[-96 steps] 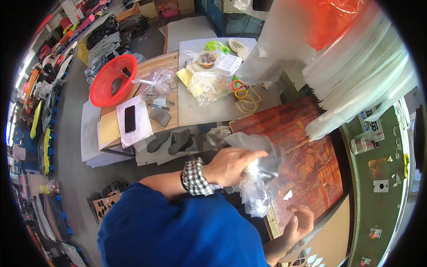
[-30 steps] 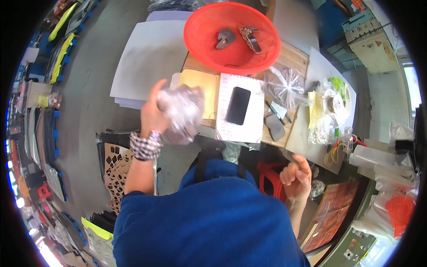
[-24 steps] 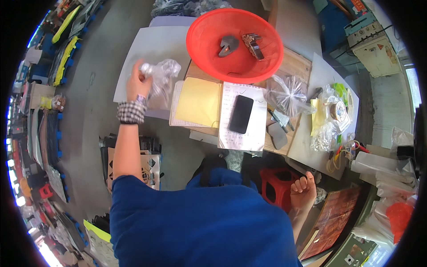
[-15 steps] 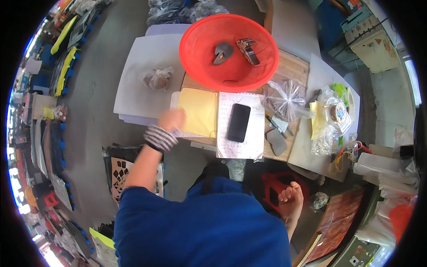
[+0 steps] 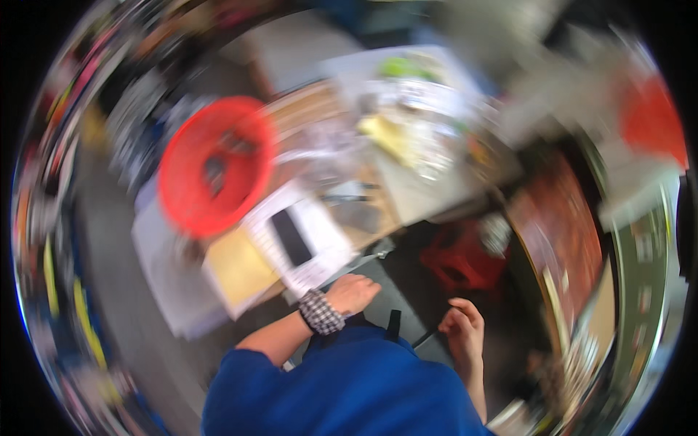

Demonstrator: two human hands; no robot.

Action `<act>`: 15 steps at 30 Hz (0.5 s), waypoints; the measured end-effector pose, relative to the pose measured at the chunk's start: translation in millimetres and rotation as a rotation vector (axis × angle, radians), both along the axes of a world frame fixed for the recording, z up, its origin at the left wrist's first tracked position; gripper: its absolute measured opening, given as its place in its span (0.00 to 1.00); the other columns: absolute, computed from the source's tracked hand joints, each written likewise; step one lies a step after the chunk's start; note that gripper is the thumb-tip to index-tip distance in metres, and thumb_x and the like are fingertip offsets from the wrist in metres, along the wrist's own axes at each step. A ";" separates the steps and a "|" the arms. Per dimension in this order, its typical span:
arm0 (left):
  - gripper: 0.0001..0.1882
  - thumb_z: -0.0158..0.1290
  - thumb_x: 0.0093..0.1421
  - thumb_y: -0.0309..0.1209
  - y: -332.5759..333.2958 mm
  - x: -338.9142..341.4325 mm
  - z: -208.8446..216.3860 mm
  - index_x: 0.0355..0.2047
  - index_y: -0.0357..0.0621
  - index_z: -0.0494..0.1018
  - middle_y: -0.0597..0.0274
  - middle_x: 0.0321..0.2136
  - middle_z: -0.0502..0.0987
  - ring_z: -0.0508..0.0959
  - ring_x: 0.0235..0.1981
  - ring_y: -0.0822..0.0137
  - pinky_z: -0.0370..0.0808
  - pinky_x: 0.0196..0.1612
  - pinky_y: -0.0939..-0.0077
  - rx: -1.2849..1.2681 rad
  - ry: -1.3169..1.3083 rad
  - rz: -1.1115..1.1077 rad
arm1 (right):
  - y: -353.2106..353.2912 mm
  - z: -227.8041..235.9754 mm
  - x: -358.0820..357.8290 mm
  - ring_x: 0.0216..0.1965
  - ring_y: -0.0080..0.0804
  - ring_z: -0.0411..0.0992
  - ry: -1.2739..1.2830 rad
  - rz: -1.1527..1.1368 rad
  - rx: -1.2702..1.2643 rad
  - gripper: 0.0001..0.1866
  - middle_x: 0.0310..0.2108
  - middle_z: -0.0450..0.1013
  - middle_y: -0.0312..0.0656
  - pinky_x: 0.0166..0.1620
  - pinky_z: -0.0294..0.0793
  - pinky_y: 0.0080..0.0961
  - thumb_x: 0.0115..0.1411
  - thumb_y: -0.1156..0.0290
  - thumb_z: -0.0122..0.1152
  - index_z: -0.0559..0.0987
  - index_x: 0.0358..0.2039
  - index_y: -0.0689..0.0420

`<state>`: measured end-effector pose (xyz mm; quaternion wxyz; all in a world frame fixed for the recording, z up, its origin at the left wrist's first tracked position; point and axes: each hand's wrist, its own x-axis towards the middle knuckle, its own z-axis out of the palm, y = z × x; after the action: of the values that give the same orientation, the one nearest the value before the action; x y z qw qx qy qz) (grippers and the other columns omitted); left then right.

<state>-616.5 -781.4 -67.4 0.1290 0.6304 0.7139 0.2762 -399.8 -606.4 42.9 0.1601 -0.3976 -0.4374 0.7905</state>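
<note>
My left hand [image 5: 352,294], with a checked band [image 5: 321,312] around its wrist, is in front of my waist by the table's near edge. Its fingers look curled in, and nothing shows in them. Off to the right, my right hand [image 5: 464,330] hangs in the air with bent fingers set apart, holding nothing visible. On the table beyond my left hand lies an open notebook [image 5: 331,254] with a black phone [image 5: 291,237] on its page. Its yellow cover or sheet [image 5: 240,265] is on the left side. The picture is smeared by motion.
A red plastic basket [image 5: 178,182] with dark pieces inside stands on the table's left. Clear plastic bags [image 5: 429,149] and a yellow paper [image 5: 385,138] lie on the far right part. Under the table is a red stool [image 5: 465,258]; a reddish-brown board [image 5: 560,225] leans at the right.
My view has turned to the right, so the table appears farther left and tilted. My left hand has left the notebook's left side for my waist. The right hand's fingers have loosened.
</note>
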 end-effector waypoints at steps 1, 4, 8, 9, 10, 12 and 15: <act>0.05 0.53 0.52 0.28 16.1 1.6 5.0 0.30 0.44 0.75 0.58 0.23 0.75 0.77 0.28 0.56 0.75 0.32 0.63 -0.022 0.008 -0.074 | -2.0 -0.1 19.7 0.23 0.24 0.68 -0.046 -0.072 -0.002 0.10 0.23 0.70 0.37 0.29 0.71 0.22 0.63 0.78 0.53 0.75 0.45 0.62; 0.08 0.55 0.54 0.27 66.3 20.4 23.4 0.36 0.45 0.78 0.57 0.26 0.78 0.78 0.31 0.56 0.76 0.35 0.64 0.027 0.029 -0.293 | -20.3 -4.7 81.5 0.25 0.22 0.69 -0.028 -0.248 -0.015 0.10 0.24 0.71 0.36 0.30 0.72 0.21 0.63 0.76 0.54 0.75 0.45 0.61; 0.08 0.57 0.53 0.26 122.9 99.1 45.5 0.35 0.45 0.77 0.56 0.27 0.78 0.78 0.30 0.55 0.76 0.34 0.62 0.001 0.101 -0.565 | -47.9 -17.5 170.6 0.27 0.19 0.70 0.020 -0.443 0.032 0.10 0.26 0.72 0.34 0.32 0.73 0.19 0.64 0.74 0.54 0.74 0.45 0.61; 0.08 0.57 0.53 0.25 132.4 126.9 48.7 0.34 0.45 0.77 0.56 0.26 0.78 0.78 0.30 0.55 0.76 0.34 0.63 -0.063 0.139 -0.623 | -54.9 -21.3 194.1 0.28 0.18 0.70 0.021 -0.473 0.009 0.10 0.27 0.72 0.33 0.33 0.72 0.19 0.64 0.74 0.54 0.74 0.45 0.60; 0.07 0.57 0.53 0.25 141.8 157.6 51.4 0.34 0.45 0.77 0.57 0.26 0.78 0.78 0.30 0.56 0.76 0.34 0.63 -0.014 0.131 -0.694 | -61.9 -23.4 219.4 0.28 0.17 0.70 0.040 -0.521 0.040 0.10 0.28 0.72 0.32 0.33 0.72 0.18 0.64 0.74 0.55 0.74 0.46 0.60; 0.08 0.56 0.54 0.25 154.4 224.0 54.4 0.36 0.45 0.78 0.55 0.27 0.78 0.79 0.32 0.53 0.76 0.36 0.62 -0.062 0.100 -0.794 | -75.5 -26.8 275.3 0.29 0.17 0.70 -0.016 -0.579 0.066 0.11 0.28 0.73 0.32 0.33 0.73 0.17 0.64 0.73 0.55 0.74 0.46 0.60; 0.08 0.56 0.55 0.25 164.3 329.9 57.9 0.36 0.43 0.77 0.55 0.28 0.78 0.79 0.32 0.54 0.76 0.37 0.63 -0.041 0.049 -0.987 | -98.7 -26.6 350.5 0.25 0.16 0.69 -0.146 -0.704 0.145 0.12 0.25 0.72 0.32 0.31 0.72 0.18 0.62 0.73 0.56 0.75 0.46 0.60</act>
<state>-286.6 -617.1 -9.5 0.2401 0.8970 0.3382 0.1530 -49.3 -705.1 16.3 0.4184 -0.5670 -0.3387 0.6235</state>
